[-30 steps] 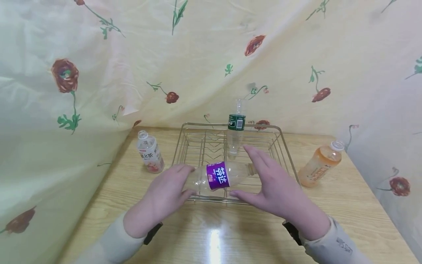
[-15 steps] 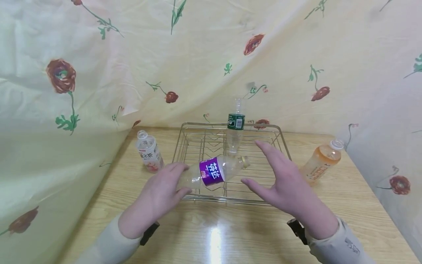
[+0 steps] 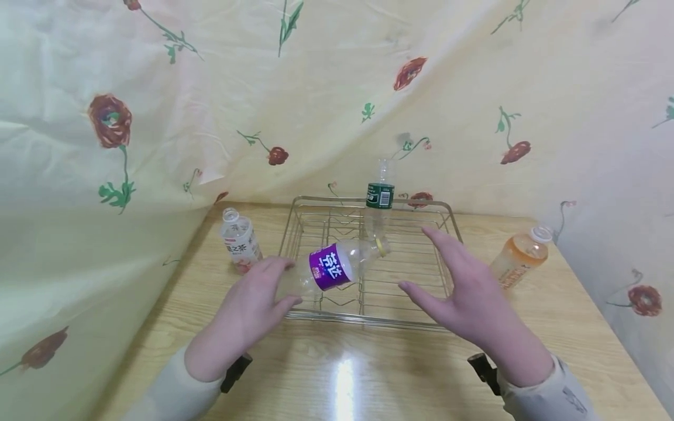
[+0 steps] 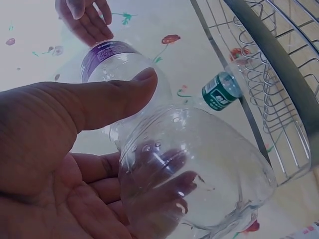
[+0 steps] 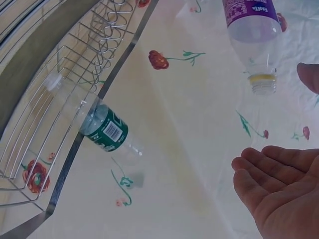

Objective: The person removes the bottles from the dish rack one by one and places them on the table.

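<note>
A clear plastic bottle with a purple label (image 3: 330, 268) lies on its side in the head view, over the front of a wire rack (image 3: 337, 318). Its base end is in my left hand (image 3: 244, 310), thumb on the near side and fingers behind. In the left wrist view the fingers show through the clear bottle (image 4: 199, 164). The bottle's neck, with a yellow ring, points right and slightly away. My right hand (image 3: 468, 292) is apart from it to the right, thumb and fingers spread with nothing between them. The right wrist view shows that hand (image 5: 284, 189) palm up below the neck.
A clear bottle with a green label (image 3: 380, 196) stands upright in the rack's back part. On the wooden table (image 3: 295, 374), a white-labelled bottle (image 3: 241, 242) stands left of the rack and an orange-tinted bottle (image 3: 521, 257) stands right. Flowered cloth (image 3: 316, 88) hangs behind.
The purple-labelled bottle has shifted left with my left hand, its neck turning away from me. My right hand has drawn off to the right, away from the neck.
</note>
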Motion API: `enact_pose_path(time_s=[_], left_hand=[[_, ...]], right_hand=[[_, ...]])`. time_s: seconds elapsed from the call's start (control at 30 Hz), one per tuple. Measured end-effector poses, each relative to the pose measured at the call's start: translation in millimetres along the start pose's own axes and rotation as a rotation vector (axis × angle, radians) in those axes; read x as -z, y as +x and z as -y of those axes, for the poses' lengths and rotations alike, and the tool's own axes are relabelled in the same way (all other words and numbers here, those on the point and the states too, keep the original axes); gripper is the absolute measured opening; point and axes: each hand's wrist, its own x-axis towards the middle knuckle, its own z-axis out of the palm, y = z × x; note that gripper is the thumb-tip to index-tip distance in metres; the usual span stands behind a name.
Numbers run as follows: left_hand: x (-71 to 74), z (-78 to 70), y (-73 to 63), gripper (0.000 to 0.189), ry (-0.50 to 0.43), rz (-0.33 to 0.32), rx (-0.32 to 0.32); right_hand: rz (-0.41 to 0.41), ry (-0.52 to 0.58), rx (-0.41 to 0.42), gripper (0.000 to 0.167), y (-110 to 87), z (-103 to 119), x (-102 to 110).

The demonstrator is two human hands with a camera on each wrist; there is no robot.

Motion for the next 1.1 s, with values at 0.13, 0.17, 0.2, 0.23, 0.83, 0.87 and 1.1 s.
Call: enact_pose_path(time_s=[0.13,0.17,0.2,0.23,0.83,0.87,1.1], left_hand=[[-1.4,2.5,-1.4,0.061,-0.017,-0.021,0.015],[-1.8,3.2,-1.8,0.061,-0.021,-0.026,0.017],[-1.9,3.7,-2.3,0.062,-0.025,-0.029,0.018],[-2.2,4.3,-2.7,0.062,-0.028,-0.033,0.02],[-5.6,18.9,-12.9,0.066,-0.099,-0.086,0.112],[-5.8,19.7,-13.4,0.065,-0.1,-0.091,0.119],[-6.6,21.9,-14.5,0.067,-0.113,-0.115,0.164]], right_hand=[[-0.009,0.009,-0.007,0.093,-3.1,-3.4,0.9],[-0.009,0.009,-0.007,0.093,-3.7,-4.1,0.9],[-0.009,0.007,-0.007,0.094,-4.4,-4.9,0.9],[-0.007,0.008,-0.009,0.094,-5.2,-5.6,0.9],[-0.04,0.008,-0.096,0.096,-29.2,-23.7,1.3],[-0.034,0.01,-0.108,0.096,-31.0,-24.5,1.5],[-0.014,-0.013,-0.167,0.095,-44.0,-32.2,2.3]])
